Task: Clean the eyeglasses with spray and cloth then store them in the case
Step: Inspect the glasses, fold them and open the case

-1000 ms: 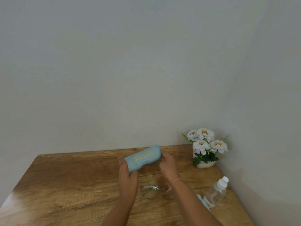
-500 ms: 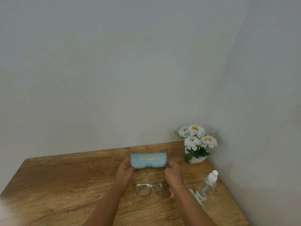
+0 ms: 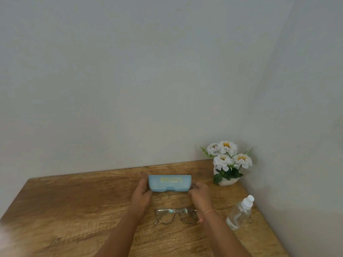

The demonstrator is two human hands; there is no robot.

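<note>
Hands come in from the bottom edge of the frame, forearms angled toward the lower centre. Between the forearms, nearest the viewer, the eyeglasses (image 3: 175, 216) lie on the wooden counter (image 3: 74, 210) with their clear lenses upright and the right lens partly hidden behind the right wrist, which wears a thin orange thread (image 3: 210, 211). To the lower right, near the counter's edge, a clear spray bottle (image 3: 239, 214) with a white nozzle leans toward the upper right.

Just beyond the eyeglasses, the left hand (image 3: 142, 191) grips the left end of the light blue case (image 3: 169, 183), fingers curled round it, and the right hand (image 3: 201, 193) holds the right end with curled fingers. The case is closed and lies level across the frame, gold lettering on its top (too blurred to read in full). Whether it rests on the counter or sits just above it cannot be told.

Farther back, at right of centre, white flowers (image 3: 226, 160) stand in a small white pot (image 3: 225, 181) in the corner of the pale wall (image 3: 130, 71).
</note>
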